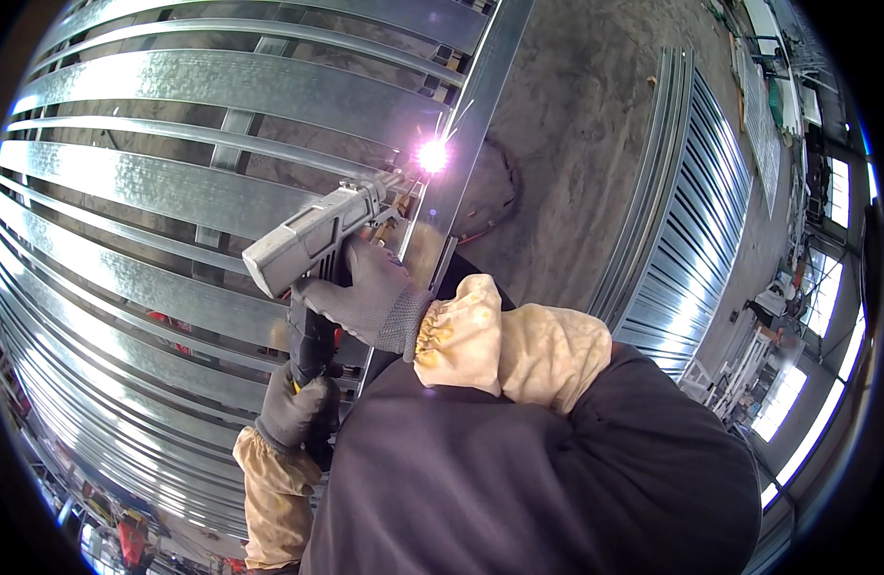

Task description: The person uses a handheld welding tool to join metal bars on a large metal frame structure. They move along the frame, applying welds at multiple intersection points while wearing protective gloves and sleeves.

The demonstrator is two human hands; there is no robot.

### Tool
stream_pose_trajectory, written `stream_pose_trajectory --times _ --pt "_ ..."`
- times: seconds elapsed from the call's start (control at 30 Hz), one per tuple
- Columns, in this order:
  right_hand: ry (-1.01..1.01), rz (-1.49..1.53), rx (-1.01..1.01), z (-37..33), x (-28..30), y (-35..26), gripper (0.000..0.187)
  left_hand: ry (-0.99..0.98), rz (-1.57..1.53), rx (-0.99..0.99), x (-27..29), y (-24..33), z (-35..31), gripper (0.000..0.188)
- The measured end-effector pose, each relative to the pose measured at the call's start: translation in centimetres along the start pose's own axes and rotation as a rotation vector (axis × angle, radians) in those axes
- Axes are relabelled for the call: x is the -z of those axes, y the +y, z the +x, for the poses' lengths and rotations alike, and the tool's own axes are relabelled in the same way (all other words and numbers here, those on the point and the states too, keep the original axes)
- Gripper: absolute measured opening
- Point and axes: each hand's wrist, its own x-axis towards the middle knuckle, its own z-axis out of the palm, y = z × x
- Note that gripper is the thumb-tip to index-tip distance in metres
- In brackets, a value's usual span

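Note:
A grey handheld welding gun (303,240) points up and to the right, its nozzle at a bright pinkish-white glare (432,156) with sparks on a metal frame rail (476,129). My right hand (370,292), in a grey knit glove, is wrapped round the gun's grip. Below it, my left hand (296,414), gloved alike, closes on the black cable (313,337) that hangs from the gun. Beige cuffs cover both wrists. The glare hides the exact spot where the nozzle meets the metal. The left fingertips are partly hidden.
Parallel galvanized metal slats (154,187) with gaps between them fill the left side. Beyond the rail lies a grey floor (567,144) with a dark cable loop (507,182). A stack of ribbed metal panels (691,230) lies to the right, near windows (821,292).

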Motion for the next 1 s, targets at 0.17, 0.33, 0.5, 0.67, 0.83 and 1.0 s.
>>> stream_pose_trajectory --times 0.17,0.33,0.5,0.67,0.83,1.0 --pt "-0.035 0.044 -0.013 0.0 0.0 -0.2 0.03 -0.002 -0.007 -0.006 -0.2 0.2 -0.1 0.084" --pt "-0.041 0.094 -0.033 -0.1 0.0 -0.5 0.031 0.005 -0.005 -0.015 0.0 -0.2 -0.1 0.085" --pt "-0.055 0.104 -0.056 -0.3 0.1 -1.3 0.028 -0.01 -0.028 -0.026 0.1 -0.5 -0.1 0.075" --pt "-0.04 0.098 -0.016 -0.1 -0.1 -0.2 0.034 -0.006 -0.024 -0.02 0.1 -0.5 -0.1 0.072" --pt "-0.024 0.093 -0.032 -0.2 -0.2 -0.4 0.037 -0.019 0.015 -0.009 0.2 -0.3 -0.2 0.076" --pt "-0.027 0.007 -0.032 -0.2 -0.2 0.0 0.031 -0.028 0.09 -0.05 0.7 -1.1 0.3 0.079"
